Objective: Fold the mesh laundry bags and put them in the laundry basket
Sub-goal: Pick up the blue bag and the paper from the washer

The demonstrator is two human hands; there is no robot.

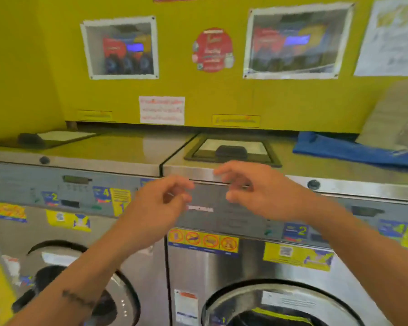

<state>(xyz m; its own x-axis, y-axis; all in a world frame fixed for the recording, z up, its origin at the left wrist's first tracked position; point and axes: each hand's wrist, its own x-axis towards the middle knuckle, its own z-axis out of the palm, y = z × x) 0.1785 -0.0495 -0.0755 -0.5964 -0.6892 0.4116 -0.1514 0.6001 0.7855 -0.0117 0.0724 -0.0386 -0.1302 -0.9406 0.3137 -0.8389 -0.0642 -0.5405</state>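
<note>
My left hand (161, 203) and my right hand (252, 191) hover side by side in front of the control panel of a steel washing machine (222, 267). Both hold nothing, and their fingers are loosely curled and apart. A blue cloth-like item (353, 149) lies on top of the machine at the right, with a pale grey mesh-like sheet (396, 118) leaning against the wall above it. No laundry basket is in view. The picture is blurred.
A second washing machine (68, 231) stands to the left, its round door low down. Each machine top has a detergent lid (231, 150). The yellow wall (198, 95) behind carries posters and stickers.
</note>
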